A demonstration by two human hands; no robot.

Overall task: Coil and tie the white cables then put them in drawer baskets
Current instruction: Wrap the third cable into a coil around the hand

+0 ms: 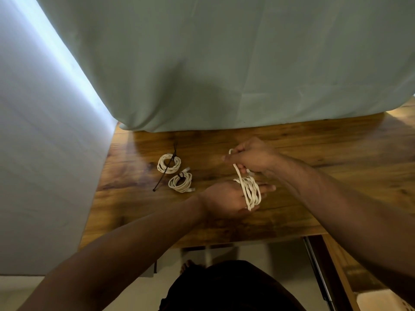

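Observation:
A white cable [250, 191] is wound in several loops around the straight fingers of my left hand [224, 198], which lies palm down over the wooden table [314, 176]. Just beyond it, my right hand [251, 158] grips the free end of that cable, which runs down to the loops. Two finished white coils lie to the left: the far coil [168, 163] has a long black tie across it, and the near coil [180, 182] has a black tie at its top.
A grey-green cloth [224, 75] hangs over the back of the table. A pale wall [45, 153] stands at the left. At the lower right a drawer with a white basket [379, 299] shows beside the table edge.

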